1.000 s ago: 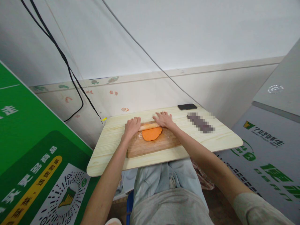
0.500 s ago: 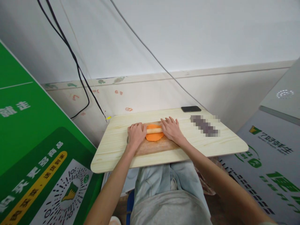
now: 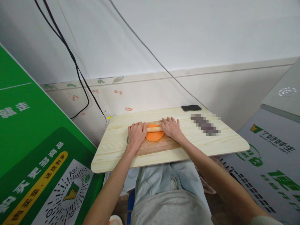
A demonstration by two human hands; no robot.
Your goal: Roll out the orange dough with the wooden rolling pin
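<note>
A pale wooden rolling pin (image 3: 154, 129) lies crosswise over a flat, rounded piece of orange dough (image 3: 154, 137). More of the dough shows on my side of the pin than on the far side. My left hand (image 3: 137, 134) is closed over the pin's left end, and my right hand (image 3: 172, 128) covers its right end with the fingers bent over it. Both ends of the pin are hidden under the hands. Beneath the dough is a brown wooden board (image 3: 154, 148), its left part covered by my left hand and forearm.
The board rests on a light wood-grain table (image 3: 110, 150) against the wall. A black phone (image 3: 191, 108) lies at the back edge, and a blurred dark item (image 3: 205, 125) is on the right. Green sign panels (image 3: 30, 131) flank the left; a printed grey panel (image 3: 269, 150) stands right.
The rolling pin has shifted slightly away from me over the dough, so a little more orange shows on the near side. Both hands keep their places on it.
</note>
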